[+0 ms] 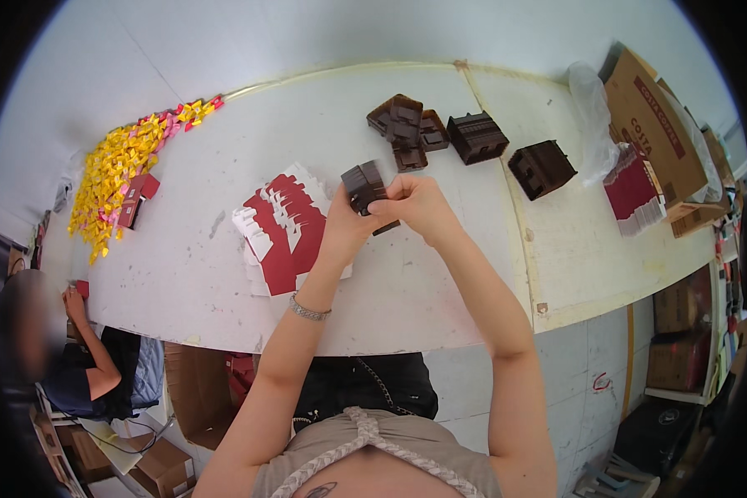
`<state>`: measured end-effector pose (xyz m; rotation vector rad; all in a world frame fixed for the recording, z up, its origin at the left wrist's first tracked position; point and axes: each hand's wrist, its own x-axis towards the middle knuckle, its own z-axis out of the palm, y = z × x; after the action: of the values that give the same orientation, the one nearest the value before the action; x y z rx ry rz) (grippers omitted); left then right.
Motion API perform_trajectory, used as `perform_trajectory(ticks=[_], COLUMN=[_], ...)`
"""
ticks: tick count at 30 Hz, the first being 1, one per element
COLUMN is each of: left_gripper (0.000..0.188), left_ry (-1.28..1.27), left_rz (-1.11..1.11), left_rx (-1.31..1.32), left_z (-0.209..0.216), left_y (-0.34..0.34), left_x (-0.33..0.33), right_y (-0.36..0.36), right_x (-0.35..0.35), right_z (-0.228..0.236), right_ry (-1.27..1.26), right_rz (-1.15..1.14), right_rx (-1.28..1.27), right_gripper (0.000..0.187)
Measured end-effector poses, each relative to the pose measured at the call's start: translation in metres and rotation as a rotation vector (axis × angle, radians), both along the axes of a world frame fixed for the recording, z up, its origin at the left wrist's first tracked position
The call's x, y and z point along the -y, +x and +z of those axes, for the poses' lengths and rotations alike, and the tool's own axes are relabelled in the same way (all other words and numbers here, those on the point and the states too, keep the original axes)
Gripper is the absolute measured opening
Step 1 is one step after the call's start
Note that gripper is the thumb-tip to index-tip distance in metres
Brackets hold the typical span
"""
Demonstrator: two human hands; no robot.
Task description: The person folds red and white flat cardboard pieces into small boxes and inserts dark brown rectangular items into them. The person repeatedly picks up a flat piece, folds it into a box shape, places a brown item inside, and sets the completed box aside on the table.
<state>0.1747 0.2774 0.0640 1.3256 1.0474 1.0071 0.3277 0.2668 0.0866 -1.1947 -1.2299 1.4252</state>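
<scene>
Over the middle of the table, my left hand (pixel 351 222) and my right hand (pixel 417 207) come together around a dark brown moulded plastic tray (pixel 363 181). Fingers of both hands are closed on it, and its upper end is slightly blurred. Part of a brown piece also shows below my fingers; whether it is the same tray I cannot tell. Just beyond lies a loose heap of similar brown trays (pixel 407 124). Two neat stacks of them, a nearer-left stack (pixel 476 138) and a right stack (pixel 542 169), stand beside it. Left of my forearm, flat red-and-white card blanks (pixel 286 232) lie overlapping.
Yellow and pink wrapped pieces (pixel 124 170) are heaped at far left, with a red box (pixel 138 199) against them. At right stand more red card blanks (pixel 631 192), a cardboard carton (pixel 651 124) and a clear plastic bag (pixel 591 124). Another person (pixel 83 365) sits at the left end.
</scene>
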Motion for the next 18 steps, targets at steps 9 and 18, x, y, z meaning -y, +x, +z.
perform_trajectory(ticks=[9,18], left_gripper=[0.071,0.062], left_ry=[-0.032,0.068], left_rz=[0.056,-0.004], left_rx=[0.043,-0.088], left_z=[-0.003,0.003], left_y=[0.002,0.005], left_x=[0.001,0.002], right_y=[0.010,0.007], right_x=[-0.006,0.001], right_z=[-0.008,-0.008], right_ry=[0.814,0.010], right_rz=[-0.530,-0.057], right_rx=[0.669,-0.141], right_gripper=[0.022,0.014])
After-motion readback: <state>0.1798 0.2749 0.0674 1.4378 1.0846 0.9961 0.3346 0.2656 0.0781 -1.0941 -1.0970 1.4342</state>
